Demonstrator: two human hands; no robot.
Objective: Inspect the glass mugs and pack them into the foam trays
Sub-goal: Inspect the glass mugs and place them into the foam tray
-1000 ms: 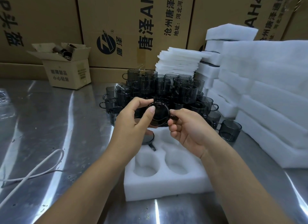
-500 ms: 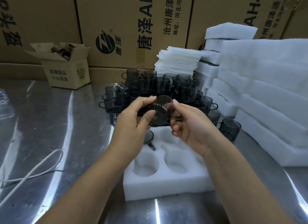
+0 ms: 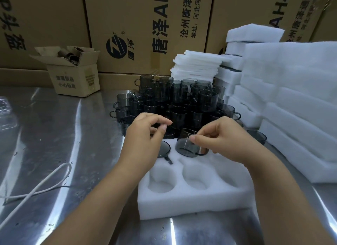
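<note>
My right hand point(image 3: 224, 140) pinches a smoky grey glass mug point(image 3: 185, 143), thumb on its wall and fingers by the handle. The mug is tilted and low over the back middle pocket of the white foam tray point(image 3: 182, 204). My left hand point(image 3: 144, 142) hovers just left of it with loosely curled fingers and holds nothing. Another mug point(image 3: 165, 150) sits in the tray's back left pocket, its handle pointing toward me. The two front pockets hold nothing. A pile of stacked mugs point(image 3: 178, 98) stands right behind the tray.
Stacks of foam trays point(image 3: 300, 108) rise along the right, with thin foam sheets point(image 3: 197, 67) behind the pile. One mug point(image 3: 258, 137) stands alone at the right. A small open carton point(image 3: 74, 73) sits back left; a white cable point(image 3: 45, 182) lies on the steel table.
Both hands held the mug up for a look. Now my left hand has let go, and my right hand has lowered the mug to the tray's back middle pocket.
</note>
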